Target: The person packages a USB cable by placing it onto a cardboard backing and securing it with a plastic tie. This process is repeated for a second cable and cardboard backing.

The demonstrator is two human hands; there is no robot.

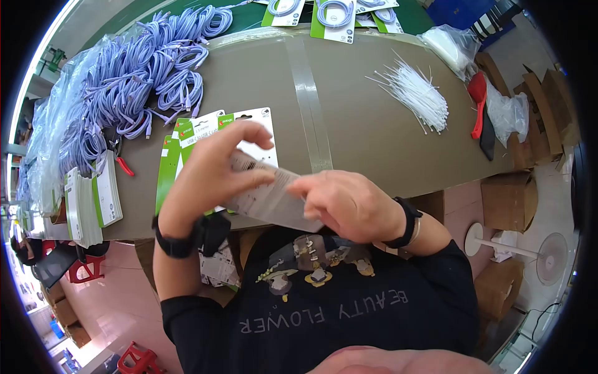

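Note:
A greyish-white printed packaging card [274, 202] with a barcode is held tilted above the near edge of the table, in front of my chest. My left hand [215, 168] grips its left end, the thumb lying across the face and the index finger arched above. At the card's right part, the bent fingers of my right hand [349, 206] are closed on it; the fingertips are partly hidden. Just behind my left hand, several green and white cable cards [255, 134] lie overlapping on the table.
Bundled lilac cables [140, 68] are heaped at left, near red-handled cutters [124, 163] and card stacks [107, 193]. White cable ties [417, 96] lie at right, with a red-handled tool [478, 103] beyond. Finished-looking cable cards [333, 22] lie at the back of the brown table [261, 68].

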